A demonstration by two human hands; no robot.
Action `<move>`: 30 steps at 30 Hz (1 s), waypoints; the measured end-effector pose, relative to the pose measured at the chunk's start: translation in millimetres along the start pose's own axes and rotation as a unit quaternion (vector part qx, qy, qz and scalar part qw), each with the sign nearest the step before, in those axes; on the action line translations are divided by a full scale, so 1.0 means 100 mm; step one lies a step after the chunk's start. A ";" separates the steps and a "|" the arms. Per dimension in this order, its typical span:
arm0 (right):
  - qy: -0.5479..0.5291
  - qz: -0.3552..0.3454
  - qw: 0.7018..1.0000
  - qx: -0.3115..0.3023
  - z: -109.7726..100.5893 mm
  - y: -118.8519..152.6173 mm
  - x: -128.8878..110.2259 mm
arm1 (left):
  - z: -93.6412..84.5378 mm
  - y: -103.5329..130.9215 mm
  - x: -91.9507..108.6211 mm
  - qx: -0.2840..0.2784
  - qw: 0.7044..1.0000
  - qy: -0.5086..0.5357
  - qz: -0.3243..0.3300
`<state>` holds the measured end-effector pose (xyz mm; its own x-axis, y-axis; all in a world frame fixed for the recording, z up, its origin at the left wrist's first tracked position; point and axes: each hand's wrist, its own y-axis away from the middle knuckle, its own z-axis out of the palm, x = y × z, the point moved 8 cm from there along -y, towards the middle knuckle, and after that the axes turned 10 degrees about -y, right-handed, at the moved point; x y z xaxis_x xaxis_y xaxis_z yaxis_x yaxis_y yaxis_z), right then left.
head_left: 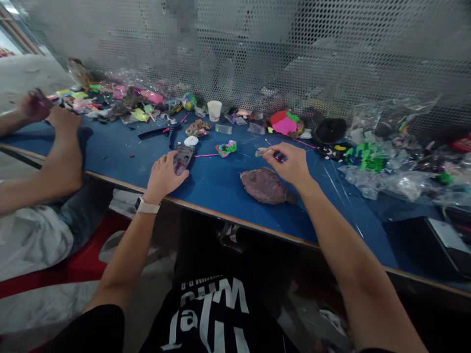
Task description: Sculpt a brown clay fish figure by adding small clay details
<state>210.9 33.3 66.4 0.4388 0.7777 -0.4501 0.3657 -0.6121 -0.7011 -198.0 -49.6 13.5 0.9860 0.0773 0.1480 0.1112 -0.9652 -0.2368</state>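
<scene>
My left hand (164, 177) is at the table's front edge, its thumb and fingers around a phone (186, 156) with a lit picture on it. Over the table, my right hand (290, 162) pinches a small pale, mottled piece of modelling clay (262, 151) between thumb and fingertips. Just below that hand lies a large brownish-purple clay lump (263, 185), flattened and tapering to the right. Between my hands rests a green and multicoloured clay figure (226, 148) on a pink stick (206, 155). A white round piece (191, 141) sits behind the phone.
Dark-handled scissors or pliers (171, 131), a mottled clay lump (197, 128) and a paper cup (214, 111) stand farther back. Clear plastic wrappers (390, 179) heap at right, near a dark boxy device (437, 245). A co-worker's hands (64, 117) are at left. Perforated metal (250, 59) backs the table.
</scene>
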 end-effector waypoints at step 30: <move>-0.019 0.008 0.999 -0.035 0.10 -0.01 -0.09 | -0.12 -0.23 0.19 -0.036 0.993 -0.097 -0.052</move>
<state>198.4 29.0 65.7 0.4132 0.7721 -0.4829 0.4161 -0.6318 -0.6540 -183.3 -28.8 33.3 0.9758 0.2176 -0.0206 0.2117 -0.9642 -0.1594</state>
